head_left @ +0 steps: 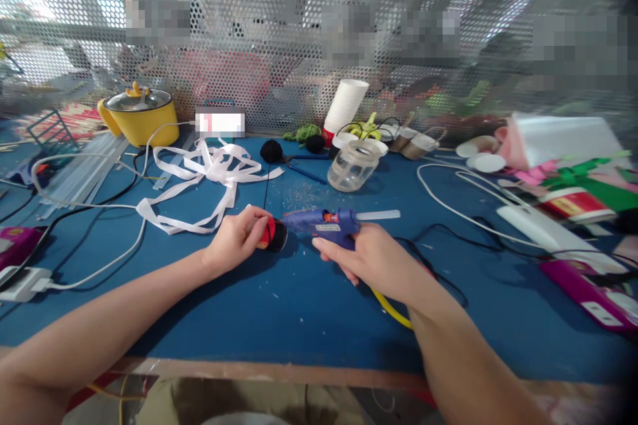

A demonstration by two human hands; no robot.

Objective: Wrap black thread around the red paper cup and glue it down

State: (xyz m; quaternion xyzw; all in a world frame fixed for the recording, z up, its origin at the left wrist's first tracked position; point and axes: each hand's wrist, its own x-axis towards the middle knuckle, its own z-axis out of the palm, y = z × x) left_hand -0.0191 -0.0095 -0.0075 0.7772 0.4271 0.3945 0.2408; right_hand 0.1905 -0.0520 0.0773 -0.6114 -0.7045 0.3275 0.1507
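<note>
My left hand (233, 240) is closed around a small red paper cup with a black end (276, 236), tipped on its side just above the blue table. A dark strand of yarn (266, 192) runs from the cup toward a black yarn ball (271, 151). In my right hand (375, 259) is a blue glue gun (314, 222), its nozzle pointing left, at or close to the cup; I cannot tell whether they touch. From the back of the gun sticks a clear glue stick (381, 216).
Tangled white ribbon (214, 172) lies behind my left hand, near a yellow pot (149, 119). A clear jar (353, 166), stacked white cups (347, 106) and blue-handled scissors (306, 172) stand or lie farther back. Cables and a purple power strip (593, 295) are at the right.
</note>
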